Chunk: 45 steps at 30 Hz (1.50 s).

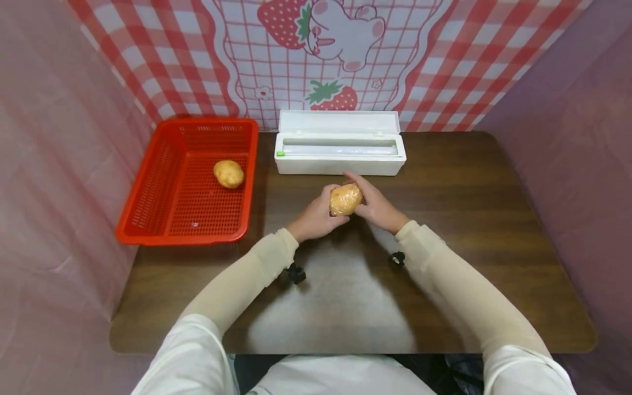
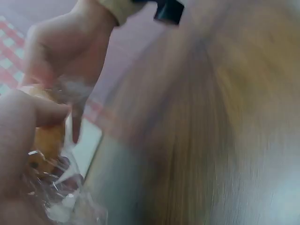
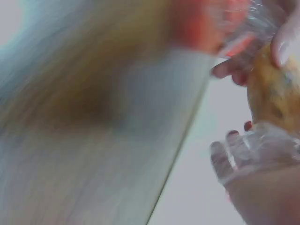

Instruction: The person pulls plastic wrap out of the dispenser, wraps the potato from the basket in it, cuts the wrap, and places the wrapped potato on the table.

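Note:
A potato wrapped in clear plastic film is held up over the table between both hands. My left hand grips it from the left; in the left wrist view its thumb lies across the potato. My right hand curves round the right side, its thumb below and its fingers at the far side. Loose clear film bunches out at one end of the potato. More film lies over the right fingers in the right wrist view.
At the back of the table stands a white cling film box, lid raised, a roll inside. On the left is a red plastic basket holding another potato. Pink curtains flank both sides.

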Each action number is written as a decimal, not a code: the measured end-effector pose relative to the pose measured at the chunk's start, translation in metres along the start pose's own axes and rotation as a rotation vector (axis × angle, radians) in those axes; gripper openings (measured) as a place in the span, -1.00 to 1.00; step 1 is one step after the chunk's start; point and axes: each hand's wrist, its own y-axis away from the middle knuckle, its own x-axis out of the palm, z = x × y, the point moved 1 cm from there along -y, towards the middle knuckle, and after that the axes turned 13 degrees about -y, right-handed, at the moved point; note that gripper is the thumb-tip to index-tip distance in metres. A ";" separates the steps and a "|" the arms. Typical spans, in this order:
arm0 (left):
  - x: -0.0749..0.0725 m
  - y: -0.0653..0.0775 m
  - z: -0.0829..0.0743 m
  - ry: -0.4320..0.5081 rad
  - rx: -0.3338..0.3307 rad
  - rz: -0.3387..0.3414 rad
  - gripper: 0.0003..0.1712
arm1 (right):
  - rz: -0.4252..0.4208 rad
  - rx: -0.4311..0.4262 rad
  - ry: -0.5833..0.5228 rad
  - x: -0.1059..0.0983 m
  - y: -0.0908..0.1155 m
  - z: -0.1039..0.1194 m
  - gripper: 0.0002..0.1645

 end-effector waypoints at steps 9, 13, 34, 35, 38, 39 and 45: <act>0.012 -0.003 -0.036 0.192 0.043 -0.126 -0.08 | -0.437 -0.188 -0.820 0.016 -0.010 0.027 -0.46; 0.011 -0.008 -0.041 0.211 0.052 -0.158 -0.08 | -0.482 -0.127 -1.002 0.018 -0.012 0.026 -0.50; 0.019 0.010 -0.027 1.512 -0.072 0.523 -0.20 | -0.020 0.379 -0.612 -0.014 0.003 0.004 -0.54; 0.020 0.009 -0.028 1.535 -0.107 0.517 -0.16 | -0.046 0.393 -0.618 -0.014 0.004 0.002 -0.55; 0.025 0.009 -0.033 1.600 -0.230 0.478 -0.04 | -0.121 0.418 -0.576 -0.010 0.004 -0.006 -0.55; 0.026 0.009 -0.035 1.621 -0.273 0.451 -0.02 | -0.133 0.424 -0.558 -0.009 0.004 -0.008 -0.54; 0.027 0.014 -0.046 1.810 -0.417 0.253 0.03 | -0.139 0.394 -0.537 0.001 0.001 -0.014 -0.44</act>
